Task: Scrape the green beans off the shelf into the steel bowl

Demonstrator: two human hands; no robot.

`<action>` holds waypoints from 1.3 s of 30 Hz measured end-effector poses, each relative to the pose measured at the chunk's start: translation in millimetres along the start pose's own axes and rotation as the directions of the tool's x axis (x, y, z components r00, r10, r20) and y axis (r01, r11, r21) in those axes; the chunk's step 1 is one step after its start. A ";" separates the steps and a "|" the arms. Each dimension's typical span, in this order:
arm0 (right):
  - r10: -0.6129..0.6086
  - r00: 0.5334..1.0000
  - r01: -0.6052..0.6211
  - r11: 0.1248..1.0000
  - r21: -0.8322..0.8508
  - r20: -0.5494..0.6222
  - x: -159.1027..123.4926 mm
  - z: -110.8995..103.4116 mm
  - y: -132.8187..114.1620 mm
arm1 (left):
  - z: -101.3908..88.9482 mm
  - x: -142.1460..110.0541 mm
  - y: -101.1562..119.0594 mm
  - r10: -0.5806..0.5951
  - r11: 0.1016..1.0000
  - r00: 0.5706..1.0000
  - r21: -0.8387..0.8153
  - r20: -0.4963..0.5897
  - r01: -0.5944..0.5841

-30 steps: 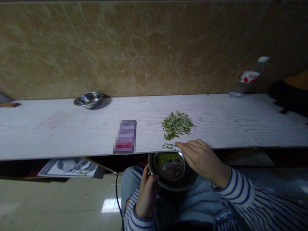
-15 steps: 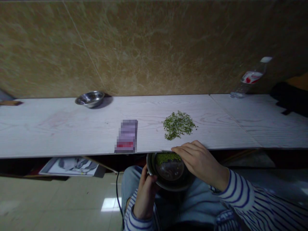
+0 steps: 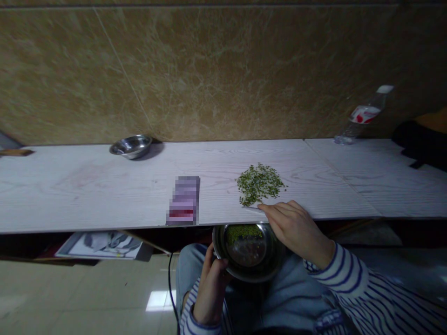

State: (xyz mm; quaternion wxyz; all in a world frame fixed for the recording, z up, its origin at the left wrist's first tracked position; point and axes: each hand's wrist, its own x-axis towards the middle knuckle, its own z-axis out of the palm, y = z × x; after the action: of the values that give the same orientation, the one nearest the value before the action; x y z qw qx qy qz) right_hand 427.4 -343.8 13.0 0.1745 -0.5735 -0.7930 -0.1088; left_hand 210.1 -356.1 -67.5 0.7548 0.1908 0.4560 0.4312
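Observation:
A steel bowl point(image 3: 275, 265) is tilted under the table's front edge, over my lap. Small green grains point(image 3: 244, 231), like mung beans, lie inside it along the far side. My left hand point(image 3: 211, 288) grips the bowl's left rim, thumb over the edge. On the tabletop spreads a loose patch of the same green grains point(image 3: 260, 182). My right hand point(image 3: 293, 230) is closed in a pinch on a thin, flat, card-like piece point(image 3: 250, 207), seen almost edge-on. That piece rests at the near side of the patch, above the bowl.
Left of the patch lies a blurred-out purple rectangular item point(image 3: 183, 200). A second steel bowl point(image 3: 131, 146) stands by the wall. At the right are a plastic bottle point(image 3: 363, 114) and a black item point(image 3: 419, 144). An open drawer point(image 3: 104, 246) juts out below the white table point(image 3: 87, 195).
My right hand has moved up and slightly right from the bowl's far rim onto the table edge, bringing the thin piece to the patch. My left hand still holds the bowl.

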 end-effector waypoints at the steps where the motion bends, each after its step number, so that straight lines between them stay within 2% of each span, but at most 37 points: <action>1: 0.000 1.000 0.000 1.000 -0.006 0.001 -0.1 -0.1 1.1 | -0.1 0.1 -0.1 0.001 1.000 1.000 0.000 -0.003 -0.001; 10: 0.079 0.997 -0.079 0.994 -0.075 0.004 11.2 8.5 21.0 | -1.1 5.1 -2.4 -0.021 0.999 1.000 -0.027 -0.009 0.021; 18: 0.122 0.992 -0.125 0.989 -0.079 -0.043 11.8 5.3 33.1 | 1.0 5.7 -4.2 -0.048 0.998 0.999 -0.042 -0.014 0.047; 25: 0.106 0.994 -0.106 0.993 -0.056 0.000 13.5 7.2 25.9 | 5.2 3.8 -3.2 -0.045 0.997 0.999 -0.055 0.007 0.045; 31: 0.083 0.997 -0.083 0.997 0.003 -0.002 4.8 2.3 19.7 | 4.5 5.6 -4.1 -0.041 0.997 0.999 -0.063 0.005 0.041; 39: 0.085 0.996 -0.085 0.996 -0.002 -0.006 5.9 2.4 15.8 | 9.5 3.3 -2.6 -0.041 0.998 0.998 -0.039 0.051 0.043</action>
State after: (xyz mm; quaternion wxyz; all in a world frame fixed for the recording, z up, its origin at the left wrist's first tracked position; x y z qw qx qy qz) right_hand 440.4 -332.7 12.8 0.1806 -0.6064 -0.7673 -0.1040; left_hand 220.1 -353.8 -66.1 0.7787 0.1767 0.4321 0.4192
